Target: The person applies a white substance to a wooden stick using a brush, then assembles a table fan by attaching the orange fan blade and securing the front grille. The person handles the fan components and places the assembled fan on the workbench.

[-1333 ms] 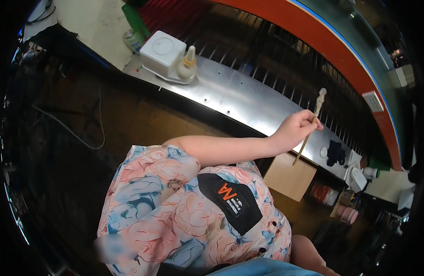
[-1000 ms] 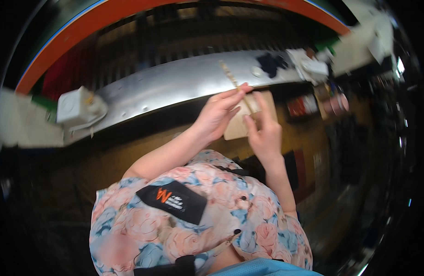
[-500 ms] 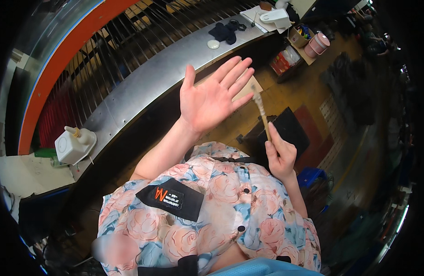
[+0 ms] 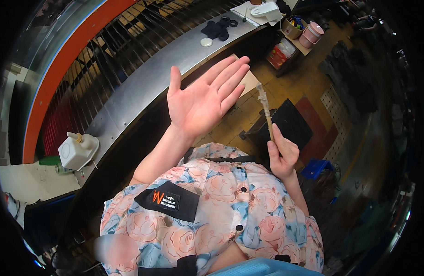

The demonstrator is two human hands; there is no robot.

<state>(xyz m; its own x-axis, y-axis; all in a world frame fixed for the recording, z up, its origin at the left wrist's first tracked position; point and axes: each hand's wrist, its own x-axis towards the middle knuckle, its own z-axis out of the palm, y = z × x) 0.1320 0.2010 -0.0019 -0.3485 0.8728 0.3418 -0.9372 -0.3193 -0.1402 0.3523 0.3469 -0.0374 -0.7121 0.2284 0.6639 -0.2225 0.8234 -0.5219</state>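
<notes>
My left hand is raised with the palm up and the fingers stretched out, holding nothing. To its right, my right hand pinches a thin wooden stick between thumb and fingers. The stick points up and away from me, and its upper half is crusted with a lumpy whitish coating. Its tip is a little apart from my left little finger. Beyond my left hand runs a long metal ledge with a small round white piece and a black cloth-like item on it.
A white plastic bottle with a yellowish nozzle stands on the ledge's near left end. Metal rods and an orange frame lie behind. Far right are a pink bucket and a cardboard box; a blue crate is lower right.
My left hand has shifted slightly left, and the gap between its little finger and the stick's tip has widened. The right hand still holds the stick. The view has turned a little.
</notes>
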